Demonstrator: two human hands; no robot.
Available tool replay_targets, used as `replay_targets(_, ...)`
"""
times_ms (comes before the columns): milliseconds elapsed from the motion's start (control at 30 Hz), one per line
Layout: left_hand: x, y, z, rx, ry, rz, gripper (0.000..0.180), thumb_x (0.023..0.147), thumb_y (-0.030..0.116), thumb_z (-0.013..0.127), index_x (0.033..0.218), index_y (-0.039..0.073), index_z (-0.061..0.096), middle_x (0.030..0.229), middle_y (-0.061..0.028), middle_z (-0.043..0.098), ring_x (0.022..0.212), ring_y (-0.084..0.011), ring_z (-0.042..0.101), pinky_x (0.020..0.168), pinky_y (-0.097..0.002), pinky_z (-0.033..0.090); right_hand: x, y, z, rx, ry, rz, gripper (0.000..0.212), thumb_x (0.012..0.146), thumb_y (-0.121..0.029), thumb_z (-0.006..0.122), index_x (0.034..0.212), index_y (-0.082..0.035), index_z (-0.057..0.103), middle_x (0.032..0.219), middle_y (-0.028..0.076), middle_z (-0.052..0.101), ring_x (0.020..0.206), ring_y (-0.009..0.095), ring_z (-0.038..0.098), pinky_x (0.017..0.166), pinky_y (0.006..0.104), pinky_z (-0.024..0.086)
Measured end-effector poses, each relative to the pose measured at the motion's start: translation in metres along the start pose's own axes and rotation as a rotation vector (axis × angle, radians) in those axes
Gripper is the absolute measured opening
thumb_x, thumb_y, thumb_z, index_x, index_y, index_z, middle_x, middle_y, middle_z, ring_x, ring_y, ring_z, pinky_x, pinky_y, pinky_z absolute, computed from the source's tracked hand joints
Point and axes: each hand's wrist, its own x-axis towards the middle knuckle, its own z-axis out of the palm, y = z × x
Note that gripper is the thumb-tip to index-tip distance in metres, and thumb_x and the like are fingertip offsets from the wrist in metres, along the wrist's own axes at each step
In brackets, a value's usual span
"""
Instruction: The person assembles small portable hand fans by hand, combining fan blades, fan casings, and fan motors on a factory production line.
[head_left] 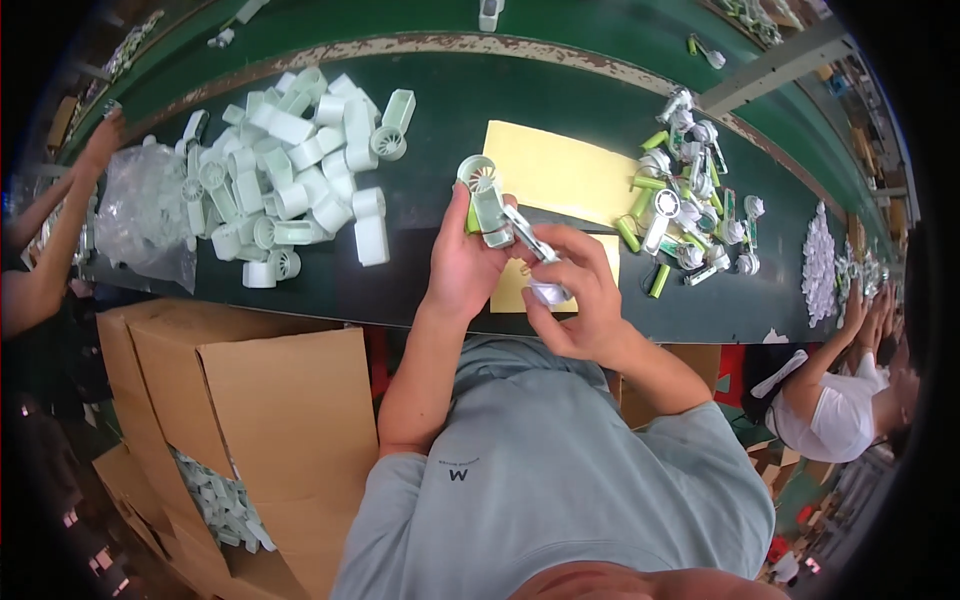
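So, both hands are busy right around the middle of the frame. The left hand (460,262) has a pale green casing (488,208) cradled in it, fingers curled partway round with the thumb up along the side. The casing's round end, with the spoked grille, points toward the top of the frame, and a bright green cylinder (473,218) peeks out between it and the thumb.

The right hand (588,300) is nearly closed, thumb and fingers pinching a slim white assembly (530,237) with a whitish round bit at its lower end. Its upper end sits right up against the casing's lower end; can't tell if it's actually inside.

Under and behind the hands, two yellow sheets (560,170) lie on the dark green surface (450,90). Upper left there's a big jumbled pile of casings (300,150), with a clear plastic bag (150,215) beside it. Upper right is a messy cluster of similar assemblies (690,190) mixed with green cylinders, and further right a heap of small whitish pieces (818,265).

Lower left, an open cardboard box (290,420) has more pale pieces (225,505) in it. Someone in a white top (830,420) is at the far right.
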Motion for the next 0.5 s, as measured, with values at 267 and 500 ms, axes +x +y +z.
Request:
replay_targets(267,-0.003,-0.006,0.000,0.367,0.316,0.084,0.034,0.106,0.045,0.039,0.124,0.017,0.046,0.102,-0.0019,0.061,0.083,-0.0122,0.061,0.063,-0.0244,0.046,-0.008,0.002,0.000,-0.017,0.023,0.088,0.041,0.073,0.010,0.064,0.112,-0.001,0.056,0.129,0.027,0.051,0.108,0.033,0.063,0.090,0.0397,0.054)
replay_targets(500,-0.004,0.007,-0.008,0.267,0.052,-0.018,0.051,0.100,0.029,0.051,0.145,0.014,0.032,0.098,-0.0043,0.056,0.077,-0.0132,0.055,0.056,-0.0226,0.037,0.005,0.010,-0.022,0.285,0.106,0.194,0.028,0.085,-0.003,0.066,0.110,0.001,0.053,0.128,0.026,0.050,0.095,0.023,0.064,0.085,0.0348,0.052)
